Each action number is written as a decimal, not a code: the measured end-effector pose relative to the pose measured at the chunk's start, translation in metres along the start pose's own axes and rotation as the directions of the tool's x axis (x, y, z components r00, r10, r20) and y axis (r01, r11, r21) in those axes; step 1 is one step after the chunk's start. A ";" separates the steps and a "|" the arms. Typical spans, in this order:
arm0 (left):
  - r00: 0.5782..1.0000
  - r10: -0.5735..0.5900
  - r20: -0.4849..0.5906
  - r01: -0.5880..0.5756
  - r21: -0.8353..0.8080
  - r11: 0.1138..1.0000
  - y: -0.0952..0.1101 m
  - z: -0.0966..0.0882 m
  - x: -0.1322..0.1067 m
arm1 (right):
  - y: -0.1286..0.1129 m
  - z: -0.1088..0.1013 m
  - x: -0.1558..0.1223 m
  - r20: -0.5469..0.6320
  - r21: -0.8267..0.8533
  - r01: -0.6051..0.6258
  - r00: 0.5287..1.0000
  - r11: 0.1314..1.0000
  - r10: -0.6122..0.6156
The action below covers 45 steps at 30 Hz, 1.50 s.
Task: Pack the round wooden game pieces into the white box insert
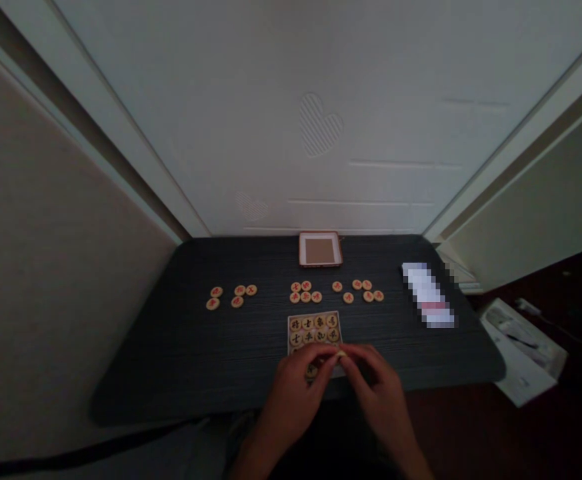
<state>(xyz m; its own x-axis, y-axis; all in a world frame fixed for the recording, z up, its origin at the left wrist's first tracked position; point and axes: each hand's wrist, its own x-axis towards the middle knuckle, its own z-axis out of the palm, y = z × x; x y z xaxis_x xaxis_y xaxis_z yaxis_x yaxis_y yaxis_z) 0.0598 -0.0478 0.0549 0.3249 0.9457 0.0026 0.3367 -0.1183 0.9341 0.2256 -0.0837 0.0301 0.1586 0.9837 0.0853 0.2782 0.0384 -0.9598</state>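
Over the near right part of a shallow box (289, 333), my left hand (297, 381) and my right hand (378, 383) meet with fingertips pinched. Between them is a small pale round Chinese chess piece (341, 355), partly covered by the fingers. Rows of round pieces with black characters, such as the top-left black piece (295, 325), lie face up in the box. My left hand hides much of the box's lower rows. Beyond the box, loose red-character pieces lie in groups: a left group (239, 291), a middle group (305, 297) and a right group (367, 295).
The dark table (171, 360) stands against a white panel (251, 120) with embossed hearts. An open box lid (341, 252) lies at the table's back edge. A blurred-out white item (428, 297) is on the right. On the floor to the right sits a white box (521, 353).
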 end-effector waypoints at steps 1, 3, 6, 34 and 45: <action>1.000 0.009 -0.002 -0.009 0.010 1.000 -0.001 0.000 0.001 | 0.002 -0.001 0.000 0.001 0.000 -0.013 1.000 1.000 0.013; 1.000 0.023 -0.008 -0.023 0.030 0.999 -0.004 0.000 0.003 | 0.006 -0.003 0.001 -0.014 -0.003 -0.039 0.999 0.999 0.039; 0.999 0.030 -0.028 -0.028 0.064 0.998 -0.008 -0.001 0.006 | 0.015 -0.006 0.001 -0.064 -0.015 -0.094 0.994 0.995 0.093; 0.989 0.054 0.137 -0.122 0.554 0.824 0.000 0.004 0.017 | 0.021 -0.012 0.000 0.046 -0.195 0.042 0.998 0.980 -0.034; 0.975 0.077 0.207 -0.180 0.545 0.819 0.005 0.005 0.014 | 0.023 -0.011 0.001 0.059 -0.199 0.033 0.998 0.979 -0.022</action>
<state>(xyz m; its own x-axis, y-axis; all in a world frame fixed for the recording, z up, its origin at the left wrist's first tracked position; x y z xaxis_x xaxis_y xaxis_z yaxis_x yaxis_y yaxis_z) 0.0704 -0.0362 0.0580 0.5260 0.8505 0.0006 0.6985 -0.4324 0.5702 0.2429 -0.0836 0.0114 0.0966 0.9912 0.0906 0.4667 0.0353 -0.8837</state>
